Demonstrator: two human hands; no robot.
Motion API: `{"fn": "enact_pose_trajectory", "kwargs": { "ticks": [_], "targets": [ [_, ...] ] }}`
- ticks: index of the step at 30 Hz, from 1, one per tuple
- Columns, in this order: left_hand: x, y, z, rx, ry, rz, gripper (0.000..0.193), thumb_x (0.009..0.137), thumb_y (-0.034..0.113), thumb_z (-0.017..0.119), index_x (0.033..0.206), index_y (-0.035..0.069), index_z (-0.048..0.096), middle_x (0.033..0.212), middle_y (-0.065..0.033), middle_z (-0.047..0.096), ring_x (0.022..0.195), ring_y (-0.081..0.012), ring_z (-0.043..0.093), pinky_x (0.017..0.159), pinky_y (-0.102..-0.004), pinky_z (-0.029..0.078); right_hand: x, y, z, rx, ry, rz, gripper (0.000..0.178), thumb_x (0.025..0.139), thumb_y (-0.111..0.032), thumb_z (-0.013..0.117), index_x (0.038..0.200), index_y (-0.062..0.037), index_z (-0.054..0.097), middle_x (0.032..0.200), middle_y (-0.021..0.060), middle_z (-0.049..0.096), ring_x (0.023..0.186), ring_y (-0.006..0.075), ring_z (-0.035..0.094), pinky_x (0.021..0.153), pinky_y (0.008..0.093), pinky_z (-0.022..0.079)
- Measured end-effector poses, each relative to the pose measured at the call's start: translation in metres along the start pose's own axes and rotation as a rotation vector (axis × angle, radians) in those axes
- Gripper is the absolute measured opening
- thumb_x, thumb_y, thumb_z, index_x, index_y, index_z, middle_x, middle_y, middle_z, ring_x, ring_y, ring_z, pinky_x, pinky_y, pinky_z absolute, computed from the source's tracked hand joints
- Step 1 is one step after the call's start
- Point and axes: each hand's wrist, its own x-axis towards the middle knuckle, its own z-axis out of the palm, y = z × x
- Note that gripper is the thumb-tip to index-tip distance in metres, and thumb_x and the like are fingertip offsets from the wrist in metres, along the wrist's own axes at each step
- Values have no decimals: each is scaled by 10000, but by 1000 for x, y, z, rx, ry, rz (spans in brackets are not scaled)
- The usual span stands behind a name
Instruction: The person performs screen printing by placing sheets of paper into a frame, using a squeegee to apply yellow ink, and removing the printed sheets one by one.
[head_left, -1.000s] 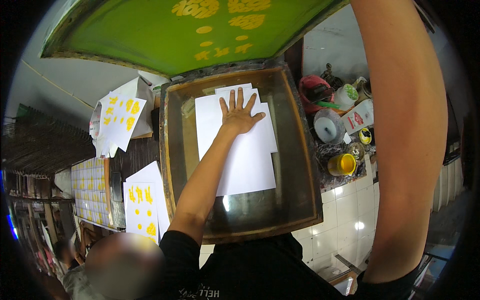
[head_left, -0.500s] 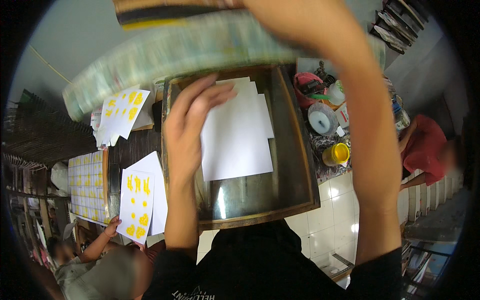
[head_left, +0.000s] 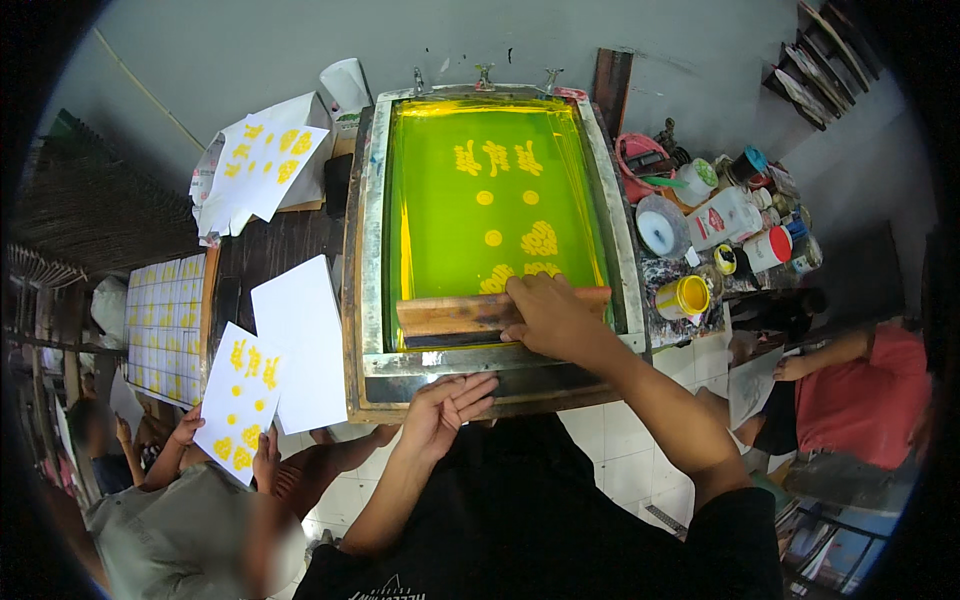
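A screen-printing frame (head_left: 626, 230) with pale metal sides lies flat over the table in front of me. Its green mesh (head_left: 435, 235) carries yellow ink along the edges and yellow character shapes, dots and clusters. My right hand (head_left: 552, 318) grips a wooden squeegee (head_left: 450, 313) near the mesh's front end; the squeegee lies crosswise, its dark blade on the near side. My left hand (head_left: 445, 410) is at the table's front edge, just below the frame, fingers stretched out and holding nothing. The paper under the screen is hidden.
White sheets (head_left: 300, 340) lie left of the frame, more printed sheets (head_left: 262, 160) behind them. A person at left holds a printed sheet (head_left: 235, 400). Jars, bottles and an open yellow ink pot (head_left: 685, 297) crowd the right side. Another person in red (head_left: 850, 390) sits at right.
The raised screen has come down over the white paper on the glass-topped table. My right hand has lowered with the squeegee to the frame's near end; my left hand has moved off the paper toward me.
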Motion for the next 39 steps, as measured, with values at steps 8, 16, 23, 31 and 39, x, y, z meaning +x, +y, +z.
{"fn": "enact_pose_trajectory", "kwargs": {
  "ticks": [8,16,23,31,39],
  "targets": [
    [5,0,-4,6,55,-98,437,968,159,532,1279,-147,565,1253,-255,678,1071,-313,692,1007,-424,523,5,9,17,-192,308,-148,381,791,-249,780,1037,-34,585,947,155,598,912,326,578,803,457,415],
    [5,-3,-16,134,68,-123,479,1023,148,321,1264,-189,562,1282,-306,654,1127,-360,685,1029,-456,535,106,60,-16,-272,437,-144,387,793,-225,787,1057,-38,574,983,152,576,947,351,562,809,462,402],
    [-2,4,-11,291,109,-137,359,947,31,404,1082,-210,633,1269,-334,648,1119,-404,679,1009,-520,529,210,117,-53,-328,489,-121,410,796,-226,815,1080,-56,573,1019,158,601,1008,354,582,855,468,415],
    [-4,6,0,125,140,-135,321,908,33,421,1000,-181,642,1228,-338,663,1087,-430,690,978,-497,539,286,160,-96,-327,284,-105,451,862,-301,793,1151,-43,562,1159,199,649,1125,392,596,945,501,412],
    [-1,0,-5,45,96,-66,285,884,45,465,1013,-159,616,1193,-350,670,1083,-446,688,961,-553,547,309,161,-111,-279,411,-81,388,945,-281,693,1212,-28,570,1194,190,658,1162,384,595,976,510,411]
  ]
}}
